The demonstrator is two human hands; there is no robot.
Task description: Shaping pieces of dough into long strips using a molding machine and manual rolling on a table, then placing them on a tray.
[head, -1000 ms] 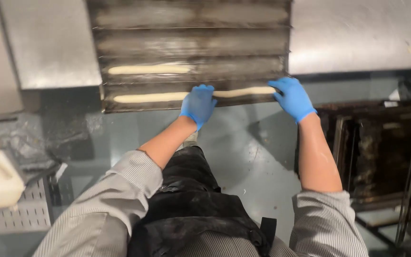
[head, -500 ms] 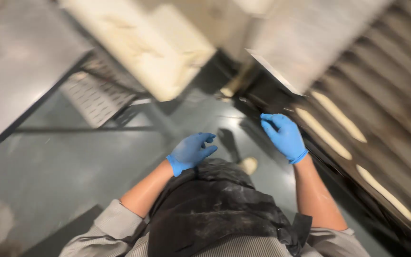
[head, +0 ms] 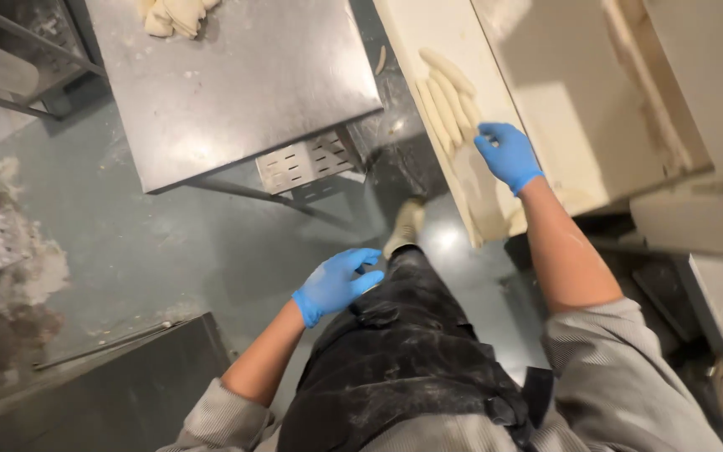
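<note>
1. My right hand [head: 508,155], upper right of centre. Blue glove, fingers spread and loose, grasping nothing; the tips rest at or just over the near end of the dough. Whether they press it I cannot tell.

2. Dough sticks [head: 448,99], just above that hand. Several pale, soft rolls, long and tapered, lying side by side and touching along their lengths, likely packed so to keep their shape and come to hand one at a time.

3. Floured board [head: 562,125], upper right. A long cream surface, matte and dusty, running diagonally; it carries the dough near its left edge, within my reach.

4. My left hand [head: 336,283], centre of frame. Blue glove, fingers slack and half curled, holding nothing, hanging just beside my black apron [head: 395,368], which is smeared with flour.

5. Steel table [head: 228,79], upper left. Flat grey metal, dull sheen, speckled with flour, with a perforated bracket under its right edge.

6. Dough lump [head: 173,12], top edge of that table, well apart from both hands. Soft, folded, irregular.

7. Floor [head: 169,251], left and centre. Dark, smooth, slightly glossy, with pale flour patches at far left.
</note>
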